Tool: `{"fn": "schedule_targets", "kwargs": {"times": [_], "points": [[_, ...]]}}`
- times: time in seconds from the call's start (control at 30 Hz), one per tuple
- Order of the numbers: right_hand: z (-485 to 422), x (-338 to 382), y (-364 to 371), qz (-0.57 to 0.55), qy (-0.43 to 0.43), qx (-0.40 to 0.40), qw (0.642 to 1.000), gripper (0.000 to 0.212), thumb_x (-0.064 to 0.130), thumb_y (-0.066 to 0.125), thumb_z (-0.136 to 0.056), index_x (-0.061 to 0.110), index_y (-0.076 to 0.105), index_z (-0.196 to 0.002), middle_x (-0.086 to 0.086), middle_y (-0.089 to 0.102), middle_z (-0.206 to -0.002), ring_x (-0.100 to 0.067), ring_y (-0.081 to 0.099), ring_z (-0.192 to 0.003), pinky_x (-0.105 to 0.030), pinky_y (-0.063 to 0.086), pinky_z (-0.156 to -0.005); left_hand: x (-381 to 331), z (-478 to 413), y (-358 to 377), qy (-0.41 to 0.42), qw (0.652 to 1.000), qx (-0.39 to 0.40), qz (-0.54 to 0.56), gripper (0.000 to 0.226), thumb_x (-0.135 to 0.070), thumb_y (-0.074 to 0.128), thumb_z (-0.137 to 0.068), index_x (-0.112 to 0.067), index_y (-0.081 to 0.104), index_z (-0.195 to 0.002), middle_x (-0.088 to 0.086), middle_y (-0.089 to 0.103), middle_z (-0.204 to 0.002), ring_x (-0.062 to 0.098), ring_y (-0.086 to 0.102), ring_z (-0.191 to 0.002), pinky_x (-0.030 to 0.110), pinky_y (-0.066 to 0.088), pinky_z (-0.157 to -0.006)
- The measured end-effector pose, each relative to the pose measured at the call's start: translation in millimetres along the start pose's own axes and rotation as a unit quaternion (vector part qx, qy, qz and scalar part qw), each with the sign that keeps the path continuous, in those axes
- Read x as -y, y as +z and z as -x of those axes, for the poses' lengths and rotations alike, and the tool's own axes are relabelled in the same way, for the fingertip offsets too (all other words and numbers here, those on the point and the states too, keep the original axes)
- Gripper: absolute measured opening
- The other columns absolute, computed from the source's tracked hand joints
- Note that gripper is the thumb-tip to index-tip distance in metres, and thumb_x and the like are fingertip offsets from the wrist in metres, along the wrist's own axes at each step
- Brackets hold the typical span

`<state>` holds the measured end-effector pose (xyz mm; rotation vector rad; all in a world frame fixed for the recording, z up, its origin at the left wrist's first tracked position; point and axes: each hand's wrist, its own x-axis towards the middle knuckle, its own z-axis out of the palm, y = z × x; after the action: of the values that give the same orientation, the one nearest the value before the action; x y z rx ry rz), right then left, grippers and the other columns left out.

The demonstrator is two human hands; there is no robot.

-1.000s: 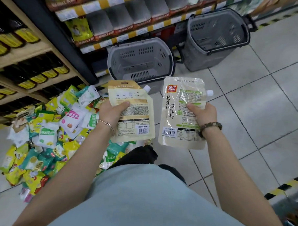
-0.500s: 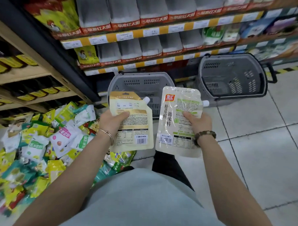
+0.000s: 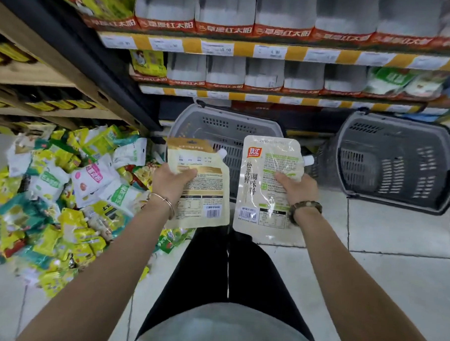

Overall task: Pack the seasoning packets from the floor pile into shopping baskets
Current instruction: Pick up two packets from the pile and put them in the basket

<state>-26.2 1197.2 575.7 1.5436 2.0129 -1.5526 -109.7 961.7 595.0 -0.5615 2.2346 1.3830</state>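
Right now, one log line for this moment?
left hand: holds gold pouch | right hand: holds white pouch | packet pile: beside left arm

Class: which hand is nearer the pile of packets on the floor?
Left. The left hand holds a tan pouch just beside the pile's right edge; the right hand holds a white pouch farther right, away from the pile.

Bare left hand [image 3: 172, 181] and bare right hand [image 3: 297, 190], both forearms bare too along their whole visible length. Round the left wrist, a thin metal bangle [image 3: 165, 202], gold-toned and plain. Round the right wrist, a bracelet [image 3: 306, 207] of round dark beads, brown and olive, strung in one close row. Nearer the camera, a pale grey top [image 3: 224, 330], smooth and unmarked. Beyond it, black trousers [image 3: 206, 267], plain, a narrow light gap between the two legs.
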Motion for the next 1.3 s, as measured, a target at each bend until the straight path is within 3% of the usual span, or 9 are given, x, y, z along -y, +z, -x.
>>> {"fn": "schedule_targets", "kwargs": {"times": [0.17, 0.33, 0.5, 0.7, 0.8, 0.97, 1.07, 1.2, 1.3], "points": [[-64.2, 3.0, 46.7, 0.026, 0.012, -0.015, 0.999, 0.027, 0.026, 0.072, -0.081, 0.009, 0.069, -0.101, -0.004, 0.068, -0.095, -0.016, 0.062, -0.083, -0.023, 0.045, -0.068, 22.6, -83.9, 20.4, -0.029, 0.999, 0.013, -0.041, 0.033, -0.027, 0.077, -0.074, -0.004, 0.064, -0.094, 0.006, 0.066, -0.093, 0.022, 0.062, -0.085, 0.033, 0.051, -0.077], [-136.1, -12.9, 103.7, 0.048, 0.061, -0.025, 0.997, 0.024, 0.036, 0.071, -0.08, 0.015, 0.065, -0.092, -0.001, 0.065, -0.089, -0.02, 0.062, -0.083, -0.03, 0.051, -0.072, 60.3, -176.6, 51.7, -0.044, 0.994, 0.018, -0.096, 0.038, -0.028, 0.073, -0.078, -0.001, 0.064, -0.103, 0.009, 0.064, -0.095, 0.021, 0.056, -0.083, 0.024, 0.038, -0.064], [-217.4, -51.8, 162.0, 0.057, 0.078, -0.022, 0.995, 0.021, 0.036, 0.07, -0.081, 0.019, 0.058, -0.08, 0.005, 0.059, -0.075, -0.012, 0.056, -0.066, -0.022, 0.044, -0.057, 117.6, -265.7, 100.1, -0.059, 0.994, 0.041, -0.085, 0.031, -0.017, 0.07, -0.082, 0.002, 0.064, -0.105, 0.007, 0.062, -0.091, 0.016, 0.055, -0.083, 0.022, 0.035, -0.058], [-327.5, -114.0, 231.7, 0.039, 0.091, -0.024, 0.995, 0.021, 0.033, 0.072, -0.08, 0.022, 0.053, -0.077, 0.013, 0.053, -0.07, 0.001, 0.049, -0.062, -0.016, 0.036, -0.05, 198.6, -370.4, 159.4, -0.079, 0.993, 0.028, -0.087, 0.018, -0.011, 0.059, -0.088, -0.008, 0.064, -0.105, 0.0, 0.063, -0.089, 0.015, 0.059, -0.082, 0.022, 0.042, -0.069], [-378.9, -149.2, 264.2, 0.054, 0.077, -0.018, 0.995, 0.018, 0.032, 0.071, -0.081, 0.018, 0.061, -0.086, 0.006, 0.062, -0.082, -0.008, 0.057, -0.072, -0.021, 0.043, -0.058, 236.1, -419.3, 188.5, -0.061, 0.988, 0.05, -0.135, 0.026, -0.01, 0.055, -0.091, -0.006, 0.06, -0.115, 0.003, 0.062, -0.102, 0.017, 0.057, -0.094, 0.023, 0.039, -0.076], [-443.4, -209.4, 322.0, 0.11, 0.082, 0.019, 0.99, 0.055, 0.049, 0.074, -0.072, 0.012, 0.065, -0.111, -0.006, 0.068, -0.109, -0.026, 0.063, -0.101, -0.036, 0.051, -0.088, 291.7, -484.8, 225.6, -0.068, 0.977, 0.049, -0.194, 0.031, -0.014, 0.054, -0.089, -0.006, 0.058, -0.119, 0.011, 0.063, -0.115, 0.026, 0.058, -0.104, 0.031, 0.046, -0.086], [-463.8, -230.0, 346.8, 0.104, 0.091, 0.017, 0.99, 0.06, 0.051, 0.076, -0.069, 0.012, 0.064, -0.112, -0.007, 0.068, -0.109, -0.026, 0.064, -0.1, -0.042, 0.052, -0.088, 310.9, -506.6, 241.3, -0.068, 0.979, 0.05, -0.185, 0.03, -0.01, 0.053, -0.089, -0.005, 0.058, -0.118, 0.01, 0.063, -0.112, 0.026, 0.059, -0.103, 0.03, 0.047, -0.084], [-484.3, -243.0, 367.1, 0.06, 0.109, -0.006, 0.992, 0.053, 0.046, 0.074, -0.074, 0.011, 0.062, -0.112, 0.001, 0.065, -0.106, -0.019, 0.061, -0.101, -0.034, 0.049, -0.088, 324.2, -524.9, 256.0, -0.062, 0.982, 0.043, -0.171, 0.028, -0.005, 0.053, -0.091, -0.001, 0.057, -0.118, 0.01, 0.061, -0.108, 0.022, 0.057, -0.098, 0.023, 0.041, -0.074], [-497.9, -257.6, 381.1, 0.043, 0.088, -0.014, 0.995, 0.065, 0.053, 0.076, -0.066, 0.014, 0.062, -0.116, -0.004, 0.067, -0.112, -0.024, 0.063, -0.102, -0.044, 0.052, -0.088, 334.4, -535.8, 262.1, -0.068, 0.983, 0.042, -0.166, 0.028, -0.004, 0.054, -0.091, -0.001, 0.058, -0.118, 0.01, 0.061, -0.11, 0.022, 0.056, -0.099, 0.022, 0.041, -0.073]]}}
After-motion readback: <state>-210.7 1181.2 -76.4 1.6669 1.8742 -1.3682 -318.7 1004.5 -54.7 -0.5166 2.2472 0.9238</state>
